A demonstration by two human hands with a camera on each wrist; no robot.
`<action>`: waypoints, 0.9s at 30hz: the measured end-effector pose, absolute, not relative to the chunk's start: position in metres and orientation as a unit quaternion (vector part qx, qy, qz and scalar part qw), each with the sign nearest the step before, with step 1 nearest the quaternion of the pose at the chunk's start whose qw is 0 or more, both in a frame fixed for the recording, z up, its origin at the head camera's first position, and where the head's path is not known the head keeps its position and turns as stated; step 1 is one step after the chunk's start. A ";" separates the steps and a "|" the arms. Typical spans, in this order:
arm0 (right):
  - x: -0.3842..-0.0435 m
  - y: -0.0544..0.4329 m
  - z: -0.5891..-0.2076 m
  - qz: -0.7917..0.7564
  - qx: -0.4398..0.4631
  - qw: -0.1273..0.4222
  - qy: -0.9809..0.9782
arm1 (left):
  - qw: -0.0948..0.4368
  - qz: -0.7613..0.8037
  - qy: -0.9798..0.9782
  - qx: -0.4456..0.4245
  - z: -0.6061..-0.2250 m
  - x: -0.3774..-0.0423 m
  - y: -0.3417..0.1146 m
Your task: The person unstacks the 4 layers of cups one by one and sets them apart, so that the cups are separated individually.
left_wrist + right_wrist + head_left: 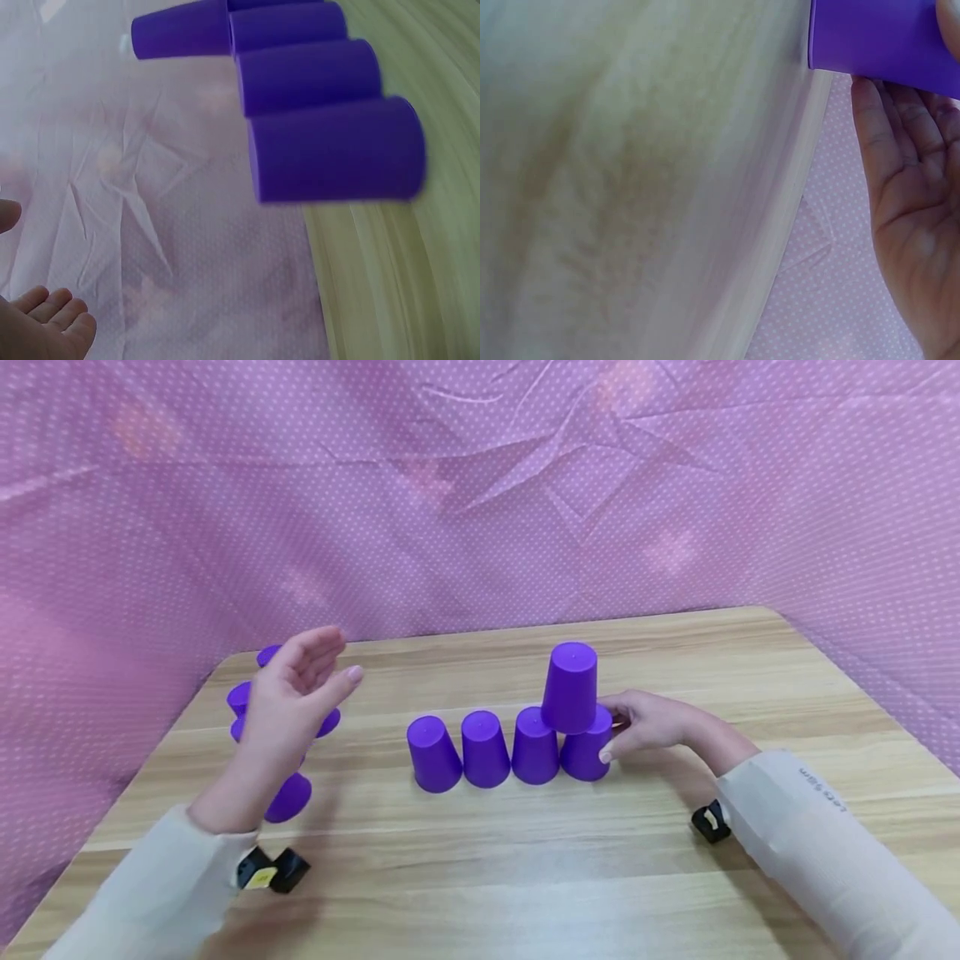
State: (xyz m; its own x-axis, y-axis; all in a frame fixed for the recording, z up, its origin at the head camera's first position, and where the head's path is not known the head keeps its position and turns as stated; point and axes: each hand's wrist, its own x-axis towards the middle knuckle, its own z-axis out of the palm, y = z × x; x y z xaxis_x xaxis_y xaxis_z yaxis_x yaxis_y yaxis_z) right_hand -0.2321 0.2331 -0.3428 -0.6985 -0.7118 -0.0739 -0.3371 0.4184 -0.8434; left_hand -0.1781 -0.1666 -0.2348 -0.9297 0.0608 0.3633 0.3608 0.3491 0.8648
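Observation:
Several purple cups stand upside down in a side-by-side row, from the left end cup to the right end cup. One more upside-down cup sits on top, across the two rightmost cups. My right hand holds the right end cup, thumb at its front and fingers at its far side; the right wrist view shows fingers and thumb against that cup. Raised above the table's left side, my left hand has its fingers extended and nothing in it. The left wrist view shows the row's cups away from that hand.
Behind and below my left hand are more purple cups, partly hidden by the hand and forearm. The wooden table is backed by a pink dotted cloth. A small black device is at the right cuff, another at the left.

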 end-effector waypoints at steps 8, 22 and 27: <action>-0.234 0.235 -0.340 -0.429 -0.318 0.218 0.817 | 0.110 -0.650 -0.736 -0.152 -0.240 -0.198 -0.121; -0.234 0.233 -0.340 -0.431 -0.321 0.216 0.815 | 0.026 -0.669 -0.720 -0.182 -0.254 -0.206 -0.056; -0.233 0.232 -0.341 -0.436 -0.317 0.224 0.812 | -0.001 -0.673 -0.714 -0.191 -0.259 -0.210 -0.039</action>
